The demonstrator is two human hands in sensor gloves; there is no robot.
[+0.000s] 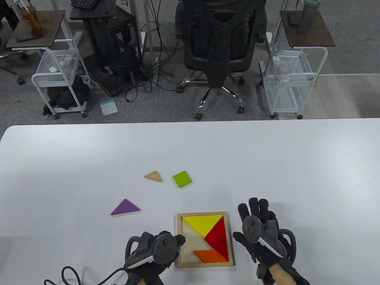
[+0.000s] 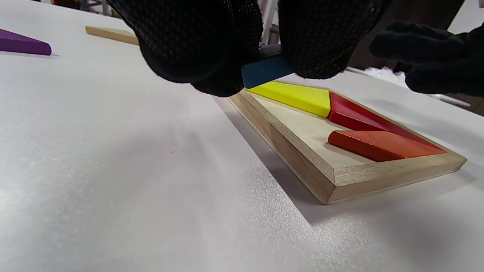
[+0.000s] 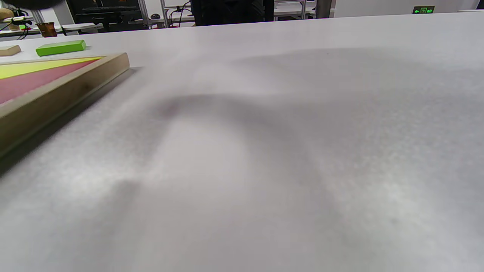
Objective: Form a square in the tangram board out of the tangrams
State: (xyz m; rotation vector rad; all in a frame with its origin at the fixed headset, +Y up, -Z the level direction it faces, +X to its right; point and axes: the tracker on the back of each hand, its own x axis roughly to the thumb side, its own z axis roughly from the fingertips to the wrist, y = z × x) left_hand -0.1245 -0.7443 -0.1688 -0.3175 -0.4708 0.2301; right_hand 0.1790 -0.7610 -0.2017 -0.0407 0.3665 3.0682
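Observation:
The wooden tangram board [image 1: 231, 237] lies near the table's front edge and holds a yellow triangle [image 1: 202, 223], a red triangle [image 1: 218, 237] and an orange parallelogram [image 1: 210, 256]. My left hand [image 1: 160, 246] hovers at the board's left edge, pinching a blue piece [image 2: 264, 70] just above the board [image 2: 302, 158]. My right hand [image 1: 258, 221] lies flat on the table right of the board, fingers straight, holding nothing. Loose on the table are a purple triangle [image 1: 124, 207], a tan triangle [image 1: 154, 176] and a green square [image 1: 182, 179].
A cable [image 1: 71, 274] trails from my left hand at the front edge. Beyond the table's far edge stand an office chair [image 1: 219, 44] and two white wire carts [image 1: 59, 77].

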